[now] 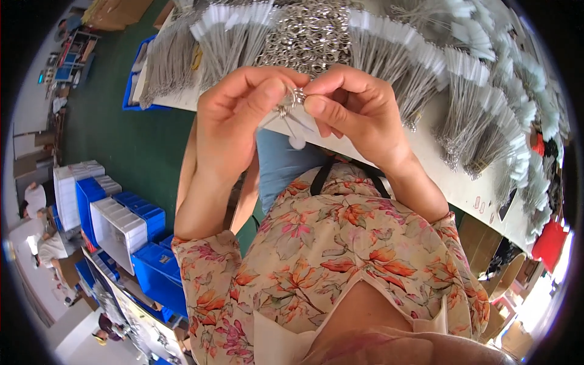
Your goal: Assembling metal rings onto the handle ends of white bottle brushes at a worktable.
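Note:
My left hand [240, 106] and my right hand [359, 112] meet above the near edge of the table, fingertips close together. Both pinch a small shiny metal ring [296, 97] between thumb and forefinger. Thin wires with coiled loops [283, 111] hang from it, and a pale round end [297, 142] shows below; finer detail is too small to tell. Just beyond my hands lies a heap of metal rings [310, 36]. Bundles of thin wire brushes with white bristle ends [228, 30] flank the heap on the left, and more bundles [395, 52] on the right.
The white table [420, 143] runs along the far side and to the right, with more brush bundles [480, 121] on it. Blue bins [158, 267] and white bins [118, 228] stand at the left on the green floor [115, 131]. Other people [52, 249] are at the far left.

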Demonstrator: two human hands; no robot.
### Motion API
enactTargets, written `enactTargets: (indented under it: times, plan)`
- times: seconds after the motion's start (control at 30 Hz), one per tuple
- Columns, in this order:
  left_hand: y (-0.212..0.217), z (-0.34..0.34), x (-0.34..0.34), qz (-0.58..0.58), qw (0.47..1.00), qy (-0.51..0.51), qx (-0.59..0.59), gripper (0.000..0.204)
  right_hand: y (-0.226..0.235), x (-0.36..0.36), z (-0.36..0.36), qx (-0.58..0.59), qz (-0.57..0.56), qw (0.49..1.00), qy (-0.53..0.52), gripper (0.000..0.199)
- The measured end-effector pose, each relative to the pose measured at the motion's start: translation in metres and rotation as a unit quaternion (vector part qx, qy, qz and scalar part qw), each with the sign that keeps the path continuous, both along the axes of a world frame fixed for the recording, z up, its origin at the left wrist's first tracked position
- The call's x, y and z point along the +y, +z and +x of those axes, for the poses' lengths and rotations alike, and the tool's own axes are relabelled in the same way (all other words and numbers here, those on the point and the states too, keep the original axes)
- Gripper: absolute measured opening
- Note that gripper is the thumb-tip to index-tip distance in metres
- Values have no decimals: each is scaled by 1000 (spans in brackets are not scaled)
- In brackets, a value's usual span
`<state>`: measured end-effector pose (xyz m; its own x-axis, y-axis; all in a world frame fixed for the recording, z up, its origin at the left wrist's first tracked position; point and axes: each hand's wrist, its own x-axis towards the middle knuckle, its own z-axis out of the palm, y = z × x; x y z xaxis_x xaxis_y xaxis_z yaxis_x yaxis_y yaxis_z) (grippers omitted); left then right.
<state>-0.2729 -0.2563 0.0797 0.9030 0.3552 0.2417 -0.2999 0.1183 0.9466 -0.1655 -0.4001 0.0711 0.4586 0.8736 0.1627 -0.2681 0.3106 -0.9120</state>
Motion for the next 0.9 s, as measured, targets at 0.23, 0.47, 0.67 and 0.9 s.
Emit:
enactTargets:
  times: [0.23,0.47,0.67,0.9]
  plan:
    - [-10,-20,16,-139,984,50,-102,18,-28,58,-31,-232,77,958,-151,9]
    - [4,-67,57,-49,983,175,-27,17,-45,69,-41,-253,-24,964,-84,11]
    - [-32,-115,93,140,956,171,194,18,-79,23,-31,-259,-175,950,-13,9]
    - [-216,-117,98,537,762,147,331,11,-111,1,-46,-78,-321,943,48,10]
